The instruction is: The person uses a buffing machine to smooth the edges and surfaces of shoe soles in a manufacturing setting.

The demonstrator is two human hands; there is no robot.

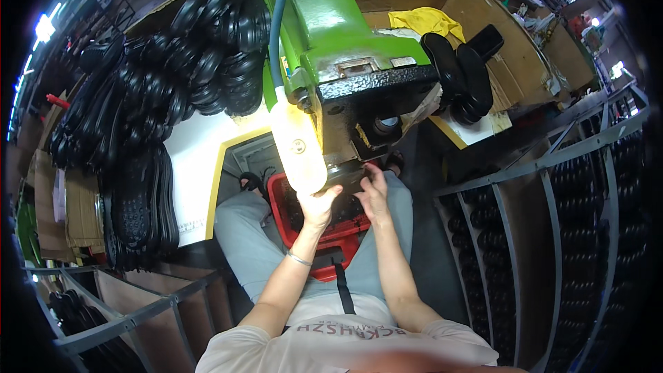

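Below the head of a green machine [331, 14], my two hands come together around a dark piece that looks like a black shoe sole [349, 174]. My left hand [319, 208] grips its left end with the thumb toward me; its other fingers are hidden. My right hand [374, 197] has its fingers bent around the right end. The piece is close under the machine's black working part [376, 128]; whether they touch is unclear. A brightly lit white oblong lamp or cover [298, 148] hangs just above my left hand.
Black soles [200, 48] are piled on the white table [197, 159] at left; several more soles [463, 76] lie at right. A red bin [277, 197] stands between my legs. Metal racks [545, 200] flank me. A yellow cloth [428, 22] lies by a cardboard box [476, 7].
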